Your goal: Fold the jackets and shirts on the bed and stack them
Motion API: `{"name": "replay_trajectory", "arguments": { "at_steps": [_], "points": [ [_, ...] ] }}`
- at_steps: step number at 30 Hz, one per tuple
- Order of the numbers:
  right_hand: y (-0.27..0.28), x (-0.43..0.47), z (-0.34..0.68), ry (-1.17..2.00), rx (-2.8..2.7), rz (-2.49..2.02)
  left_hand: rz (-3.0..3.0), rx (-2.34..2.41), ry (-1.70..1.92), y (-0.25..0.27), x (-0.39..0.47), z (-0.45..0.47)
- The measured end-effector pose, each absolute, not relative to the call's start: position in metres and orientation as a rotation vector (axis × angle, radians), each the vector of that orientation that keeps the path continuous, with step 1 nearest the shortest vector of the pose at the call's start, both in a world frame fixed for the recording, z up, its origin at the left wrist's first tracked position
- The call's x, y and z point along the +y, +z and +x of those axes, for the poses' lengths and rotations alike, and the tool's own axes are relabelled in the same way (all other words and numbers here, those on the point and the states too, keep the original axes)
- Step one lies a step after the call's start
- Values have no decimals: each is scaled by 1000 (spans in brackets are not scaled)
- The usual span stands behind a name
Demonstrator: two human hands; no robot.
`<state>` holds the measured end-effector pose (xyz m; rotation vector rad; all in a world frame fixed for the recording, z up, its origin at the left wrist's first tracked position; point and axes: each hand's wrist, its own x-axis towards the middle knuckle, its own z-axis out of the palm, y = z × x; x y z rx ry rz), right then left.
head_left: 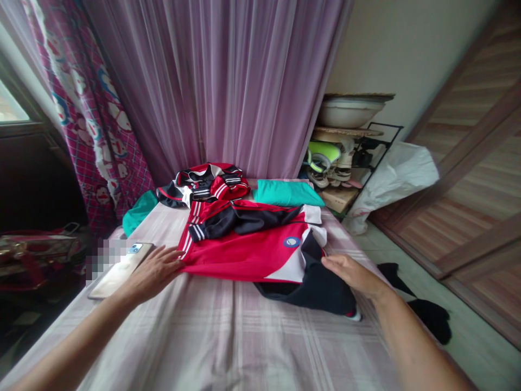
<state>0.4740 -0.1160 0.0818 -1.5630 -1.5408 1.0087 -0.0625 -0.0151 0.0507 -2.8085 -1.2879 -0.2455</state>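
Note:
A red, navy and white track jacket [240, 255] lies on the bed [211, 336], its striped hem toward the left and a round blue badge on its front. One navy sleeve is folded across the body; the other hangs loosely at the near right. My left hand [157, 271] rests at the striped hem with its fingers stretched out flat. At the jacket's right side, my right hand [350, 271] is closed, thumb and fingers pinching the navy cloth near the shoulder. Its other fingers are partly hidden.
A phone [118, 271] lies beside my left forearm. Behind the jacket are another crumpled red and navy garment [230, 187] and a folded teal cloth [288, 193]. A shoe rack [368, 157] and a white plastic bag [394, 184] stand beyond the bed's right edge. Purple curtains [228, 81] hang behind.

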Motion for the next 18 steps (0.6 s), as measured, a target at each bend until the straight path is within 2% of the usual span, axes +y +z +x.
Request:
{"name": "replay_trajectory", "arguments": {
  "at_steps": [4, 7, 12, 18],
  "points": [
    [94, -122, 475, 1231, -1785, -1636, -2951, -1345, -187, 52, -31, -56],
    [104, -111, 475, 1274, -1848, -1651, -3056, -1458, -145, 63, -28, -50],
    [117, -58, 454, 929, -1740, -1716, -2682, -1951, -132, 80, 6, -38],
    [107, 41, 391, 646, -1905, -1831, -2459, -2010, 26, 74, 62, -7]
  ]
}}
